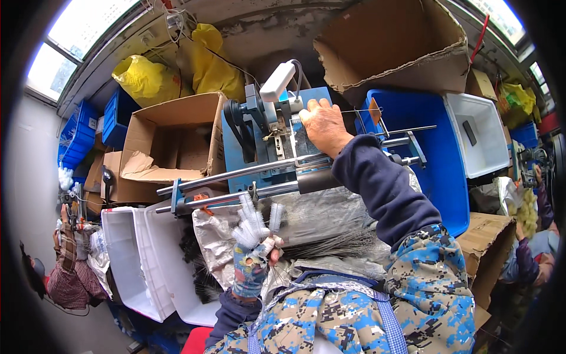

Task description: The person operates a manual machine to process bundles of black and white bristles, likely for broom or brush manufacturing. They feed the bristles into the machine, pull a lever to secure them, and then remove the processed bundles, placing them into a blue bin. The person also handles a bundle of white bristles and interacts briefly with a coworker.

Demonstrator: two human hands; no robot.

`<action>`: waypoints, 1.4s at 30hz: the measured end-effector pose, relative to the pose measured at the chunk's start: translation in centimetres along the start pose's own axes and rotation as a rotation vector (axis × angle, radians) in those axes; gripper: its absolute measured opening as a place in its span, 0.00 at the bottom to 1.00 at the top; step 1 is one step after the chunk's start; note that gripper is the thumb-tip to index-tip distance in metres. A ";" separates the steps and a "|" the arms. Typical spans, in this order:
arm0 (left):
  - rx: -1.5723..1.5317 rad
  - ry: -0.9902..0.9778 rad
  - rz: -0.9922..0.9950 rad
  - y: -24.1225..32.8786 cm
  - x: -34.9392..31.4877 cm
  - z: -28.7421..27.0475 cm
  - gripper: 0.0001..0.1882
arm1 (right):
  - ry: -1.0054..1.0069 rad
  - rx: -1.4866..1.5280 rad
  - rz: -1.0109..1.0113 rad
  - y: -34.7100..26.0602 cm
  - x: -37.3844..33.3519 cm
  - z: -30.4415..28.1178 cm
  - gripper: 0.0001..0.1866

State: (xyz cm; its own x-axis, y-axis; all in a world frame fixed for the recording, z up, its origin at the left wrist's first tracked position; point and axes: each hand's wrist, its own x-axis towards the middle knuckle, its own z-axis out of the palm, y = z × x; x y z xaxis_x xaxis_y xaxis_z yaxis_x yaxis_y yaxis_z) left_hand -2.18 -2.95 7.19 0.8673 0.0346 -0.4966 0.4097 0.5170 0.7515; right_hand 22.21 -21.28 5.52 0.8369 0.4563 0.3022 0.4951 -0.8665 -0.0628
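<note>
My left hand [258,261], in a worn patterned glove, is closed round several white bristle brushes [250,223], their tufts pointing up. Beyond it stands a blue bench machine [254,168] with a black drive wheel, a white lamp-like head and two long steel rails [236,177]. Over the machine's right side lies my right hand [325,128], bare, its fingers curled downward; what they grip is hidden beneath them. Thin dark wires [339,243] are spread in a bundle on the grey sheet [295,221] in front of me.
Cardboard boxes stand left [168,171] and far right [401,74] of the machine. A blue bin [442,194] and a white tray [483,141] are on the right; white bins [132,259] are at left. Other people [73,274] work at both sides.
</note>
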 end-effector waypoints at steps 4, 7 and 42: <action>-0.019 -0.008 0.019 -0.1 0.2 0.1 0.10 | 0.001 -0.006 -0.006 -0.3 0.0 0.0 0.07; -0.119 -0.079 0.002 -0.4 0.4 -0.1 0.16 | 0.012 0.030 -0.026 -0.1 -0.1 -0.1 0.07; 0.052 -0.057 0.010 -0.4 -0.1 0.1 0.25 | -0.112 0.244 0.180 -5.0 -1.8 0.2 0.29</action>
State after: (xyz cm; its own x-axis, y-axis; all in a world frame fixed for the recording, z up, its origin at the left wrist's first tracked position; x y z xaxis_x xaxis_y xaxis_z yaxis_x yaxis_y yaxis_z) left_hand -2.41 -3.22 6.93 0.8853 -0.0099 -0.4650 0.4141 0.4716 0.7785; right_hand 18.26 -17.78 5.08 0.9301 0.3309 0.1596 0.3664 -0.8675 -0.3365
